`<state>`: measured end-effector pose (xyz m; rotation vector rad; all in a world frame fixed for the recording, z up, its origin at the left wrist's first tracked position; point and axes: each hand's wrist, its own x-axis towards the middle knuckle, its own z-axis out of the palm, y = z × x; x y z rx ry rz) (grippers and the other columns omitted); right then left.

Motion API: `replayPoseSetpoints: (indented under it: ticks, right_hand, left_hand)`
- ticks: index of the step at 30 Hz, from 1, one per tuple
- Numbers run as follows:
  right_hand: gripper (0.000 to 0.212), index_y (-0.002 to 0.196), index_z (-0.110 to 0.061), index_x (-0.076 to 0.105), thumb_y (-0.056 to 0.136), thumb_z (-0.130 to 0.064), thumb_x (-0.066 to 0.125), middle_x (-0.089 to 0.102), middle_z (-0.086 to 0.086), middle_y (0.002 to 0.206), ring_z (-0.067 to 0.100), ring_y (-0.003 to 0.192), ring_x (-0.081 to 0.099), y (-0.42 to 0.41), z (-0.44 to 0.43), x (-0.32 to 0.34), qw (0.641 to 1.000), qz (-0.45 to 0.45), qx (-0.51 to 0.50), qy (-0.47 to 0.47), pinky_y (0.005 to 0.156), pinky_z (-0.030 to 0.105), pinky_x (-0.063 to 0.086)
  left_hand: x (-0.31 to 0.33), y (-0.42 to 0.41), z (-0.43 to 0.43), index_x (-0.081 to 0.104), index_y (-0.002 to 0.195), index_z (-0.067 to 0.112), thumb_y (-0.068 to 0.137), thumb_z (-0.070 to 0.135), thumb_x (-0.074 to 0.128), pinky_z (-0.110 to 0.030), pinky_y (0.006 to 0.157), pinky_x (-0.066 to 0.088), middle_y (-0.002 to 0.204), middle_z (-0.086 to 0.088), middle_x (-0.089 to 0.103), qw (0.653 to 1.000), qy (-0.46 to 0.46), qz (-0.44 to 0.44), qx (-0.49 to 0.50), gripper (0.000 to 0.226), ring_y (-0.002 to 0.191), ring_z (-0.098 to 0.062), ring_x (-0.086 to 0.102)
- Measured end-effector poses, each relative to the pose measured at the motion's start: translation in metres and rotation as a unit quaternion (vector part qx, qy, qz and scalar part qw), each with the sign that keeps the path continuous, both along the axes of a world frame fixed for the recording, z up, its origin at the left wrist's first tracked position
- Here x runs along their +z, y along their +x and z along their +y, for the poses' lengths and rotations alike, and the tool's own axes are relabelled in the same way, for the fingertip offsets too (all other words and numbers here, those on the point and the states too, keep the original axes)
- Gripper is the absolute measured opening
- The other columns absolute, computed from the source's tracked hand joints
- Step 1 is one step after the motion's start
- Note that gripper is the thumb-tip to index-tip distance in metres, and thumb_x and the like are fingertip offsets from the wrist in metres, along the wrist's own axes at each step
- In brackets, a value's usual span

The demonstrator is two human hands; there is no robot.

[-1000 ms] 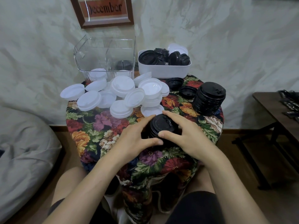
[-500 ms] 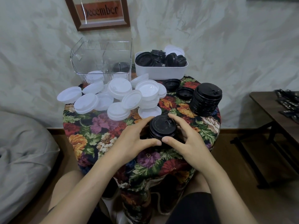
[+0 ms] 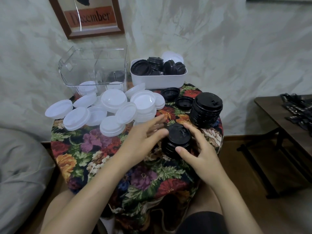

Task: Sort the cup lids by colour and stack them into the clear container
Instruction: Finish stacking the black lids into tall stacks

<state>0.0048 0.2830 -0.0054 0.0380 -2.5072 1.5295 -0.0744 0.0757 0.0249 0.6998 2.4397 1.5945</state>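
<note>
A short stack of black lids (image 3: 177, 141) sits tilted near the middle of the floral table (image 3: 94, 149). My right hand (image 3: 200, 157) grips it, thumb on the front and fingers round the far right side. My left hand (image 3: 143, 141) lies at the stack's left with straight, spread fingers, its thumb touching the stack. A taller stack of black lids (image 3: 206, 110) stands to the back right. A heap of white lids (image 3: 111, 107) covers the back left. The clear container (image 3: 94, 71) behind it holds a few white lids and a dark one.
A white tub (image 3: 158, 80) of black lids stands at the back by the wall. Two loose black lids (image 3: 177, 97) lie in front of it. A dark side table (image 3: 287, 119) is at the right, a grey cushion (image 3: 20, 166) at the left.
My left hand's fingers have straightened and spread away from the short black stack. The stack now leans in my right hand's grip.
</note>
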Motion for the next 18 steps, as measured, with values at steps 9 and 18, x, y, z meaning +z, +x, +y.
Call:
replayPoseSetpoints:
  ticks: [9, 18]
  right_hand:
    - [0.066, 0.141, -0.067, 0.035, 0.09, -0.051, 0.073, 0.041, -0.046, 0.141, -0.019, 0.132, 0.04, 0.002, 0.0, 0.002, 0.999, -0.039, -0.001, 0.014, 0.11, 0.024, 0.04]
    - [0.067, 0.143, -0.069, 0.029, 0.09, -0.059, 0.07, 0.035, -0.046, 0.145, -0.016, 0.136, 0.037, 0.0, 0.001, 0.005, 0.998, -0.066, 0.008, 0.018, 0.115, 0.031, 0.041]
  left_hand:
    - [0.049, -0.08, 0.056, 0.07, 0.13, 0.017, 0.098, 0.018, 0.065, -0.043, 0.087, 0.056, 0.12, -0.005, 0.075, 0.91, -0.226, 0.344, 0.056, 0.032, 0.112, -0.03, 0.069]
    - [0.046, -0.158, 0.107, 0.057, 0.083, 0.018, 0.094, 0.033, 0.07, -0.035, 0.067, 0.037, 0.095, -0.009, 0.069, 0.808, -0.504, 0.299, 0.056, 0.023, 0.094, -0.032, 0.065]
